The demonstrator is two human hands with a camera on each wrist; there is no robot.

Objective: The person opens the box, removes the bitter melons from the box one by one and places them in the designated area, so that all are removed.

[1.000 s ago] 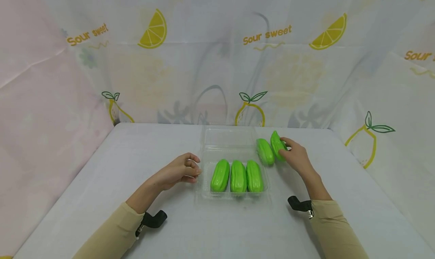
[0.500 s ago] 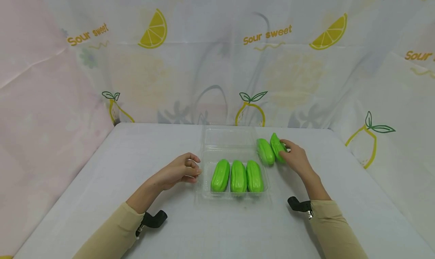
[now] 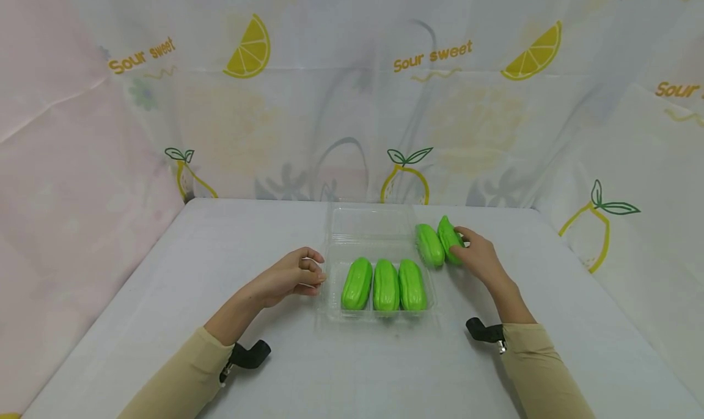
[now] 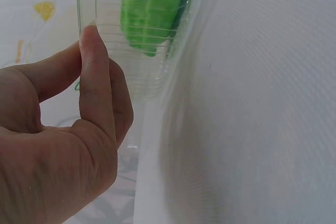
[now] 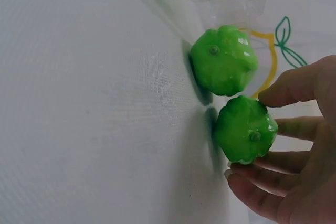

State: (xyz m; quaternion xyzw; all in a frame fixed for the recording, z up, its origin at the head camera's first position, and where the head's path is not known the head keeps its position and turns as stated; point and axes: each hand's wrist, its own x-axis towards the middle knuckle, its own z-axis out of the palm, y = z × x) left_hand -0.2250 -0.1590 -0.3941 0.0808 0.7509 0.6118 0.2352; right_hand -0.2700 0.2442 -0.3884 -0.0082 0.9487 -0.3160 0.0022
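Note:
Several bright green, lengthwise-ridged bitter melons share the table with a hinged clear plastic box, its lid folded back behind it. Three melons lie side by side in the box, among them a middle melon. My left hand pinches the box's left rim between thumb and fingertips. To the right of the box, my right hand holds a bitter melon, thumb on one side and fingers on the other. That melon is low over the cloth, right beside another bitter melon.
A white cloth covers the table. Behind it hangs a curtain printed with lemons. The folded-back lid reaches toward the table's far edge. Each sleeve cuff carries a black wrist mount.
My right hand has brought the melon slightly down and toward me, closer to its neighbour, then stayed nearly still. My left hand and the box have not moved.

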